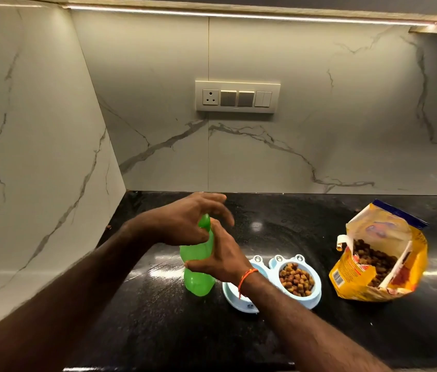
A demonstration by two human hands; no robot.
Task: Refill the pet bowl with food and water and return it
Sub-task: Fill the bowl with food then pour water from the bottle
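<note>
A green plastic bottle [198, 280] stands upright on the black counter [158, 331]. My right hand [221, 257] grips its body from the right, and an orange thread circles that wrist. My left hand [188, 218] comes in from the left and curls over the green cap [204, 220], its fingertips blurred. Just right of the bottle sits the light blue double pet bowl [316, 295]. Its right cup is full of brown kibble [296, 281]. My right wrist hides most of the left cup [232, 291], so I cannot see what is in it.
An open yellow pet food bag [357, 284] stands at the right, with kibble showing inside. Marble walls close off the back and the left side. A switch panel with a socket [237, 97] is on the back wall.
</note>
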